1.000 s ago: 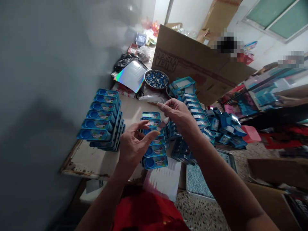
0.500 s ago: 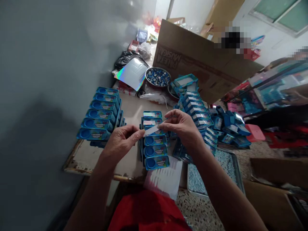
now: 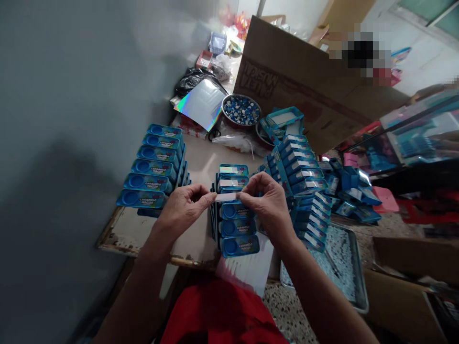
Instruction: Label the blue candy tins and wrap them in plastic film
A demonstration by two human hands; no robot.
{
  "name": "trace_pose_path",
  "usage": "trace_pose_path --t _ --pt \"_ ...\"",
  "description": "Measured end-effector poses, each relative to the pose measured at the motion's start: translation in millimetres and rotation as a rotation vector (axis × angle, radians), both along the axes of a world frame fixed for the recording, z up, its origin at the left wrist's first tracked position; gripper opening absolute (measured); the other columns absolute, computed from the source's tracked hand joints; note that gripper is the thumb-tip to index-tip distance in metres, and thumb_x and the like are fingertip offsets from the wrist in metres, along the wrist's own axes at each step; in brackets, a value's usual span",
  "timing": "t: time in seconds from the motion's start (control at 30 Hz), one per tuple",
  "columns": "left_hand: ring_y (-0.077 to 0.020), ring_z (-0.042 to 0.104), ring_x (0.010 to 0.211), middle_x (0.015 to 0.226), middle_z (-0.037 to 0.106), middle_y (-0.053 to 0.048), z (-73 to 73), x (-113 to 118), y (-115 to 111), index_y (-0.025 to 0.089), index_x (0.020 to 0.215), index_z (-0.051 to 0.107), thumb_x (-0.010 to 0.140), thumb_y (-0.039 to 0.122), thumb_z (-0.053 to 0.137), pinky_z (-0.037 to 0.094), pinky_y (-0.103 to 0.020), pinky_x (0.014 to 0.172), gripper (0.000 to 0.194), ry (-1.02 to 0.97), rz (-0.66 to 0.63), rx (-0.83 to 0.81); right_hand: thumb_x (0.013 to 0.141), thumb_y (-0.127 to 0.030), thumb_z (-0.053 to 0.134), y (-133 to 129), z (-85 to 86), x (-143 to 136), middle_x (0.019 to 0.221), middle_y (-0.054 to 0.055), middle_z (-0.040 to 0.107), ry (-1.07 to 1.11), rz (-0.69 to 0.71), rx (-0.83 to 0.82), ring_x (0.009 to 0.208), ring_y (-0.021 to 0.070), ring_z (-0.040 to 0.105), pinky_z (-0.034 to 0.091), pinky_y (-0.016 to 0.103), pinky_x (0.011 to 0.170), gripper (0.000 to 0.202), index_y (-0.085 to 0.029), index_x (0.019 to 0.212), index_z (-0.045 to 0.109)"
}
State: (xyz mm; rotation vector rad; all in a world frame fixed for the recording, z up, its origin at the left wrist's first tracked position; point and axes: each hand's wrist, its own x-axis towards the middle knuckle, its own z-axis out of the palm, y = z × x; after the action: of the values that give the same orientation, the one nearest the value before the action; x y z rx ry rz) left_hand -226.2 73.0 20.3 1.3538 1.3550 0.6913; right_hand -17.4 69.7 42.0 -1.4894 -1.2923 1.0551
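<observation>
A small pale strip, which looks like a sticker (image 3: 226,197), is stretched level between my two hands. My left hand (image 3: 184,205) pinches its left end, and my right hand (image 3: 267,200) pinches the right end. Right beneath it is the middle row of blue candy boxes (image 3: 238,227), over the third box from the back. The two boxes farthest back in that row carry shiny strips; the nearer ones show a round blue recess and printed lettering. Below the row lies a white backing sheet (image 3: 247,265) with strip-shaped marks.
Blue boxes (image 3: 152,167) stand stacked on the left, and boxes with strips (image 3: 304,172) on the right. Behind are a bowl of blue pieces (image 3: 241,111), a holographic sheet (image 3: 201,102) and a large carton (image 3: 287,71). A metal tray of pale-blue bits (image 3: 340,267) sits at lower right.
The strip has turned from slanted to nearly level as my right hand came slightly lower. Both hands still pinch it. The view has shifted a little.
</observation>
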Motion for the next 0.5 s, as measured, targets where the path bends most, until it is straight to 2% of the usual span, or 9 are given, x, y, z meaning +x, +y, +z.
trace_pose_path --t 0.5 --pt "-0.0125 0.045 0.063 0.067 0.053 0.002 -11.9 1.8 3.2 0.018 0.075 0.064 0.086 0.051 0.067 0.033 -0.024 0.056 0.035 -0.069 0.023 -0.037 0.07 -0.016 0.068 3.9 -3.2 -3.5 0.069 -0.006 0.06 -0.122 0.018 -0.029 0.061 0.0109 0.053 0.039 0.025 0.06 0.018 -0.021 0.081 0.055"
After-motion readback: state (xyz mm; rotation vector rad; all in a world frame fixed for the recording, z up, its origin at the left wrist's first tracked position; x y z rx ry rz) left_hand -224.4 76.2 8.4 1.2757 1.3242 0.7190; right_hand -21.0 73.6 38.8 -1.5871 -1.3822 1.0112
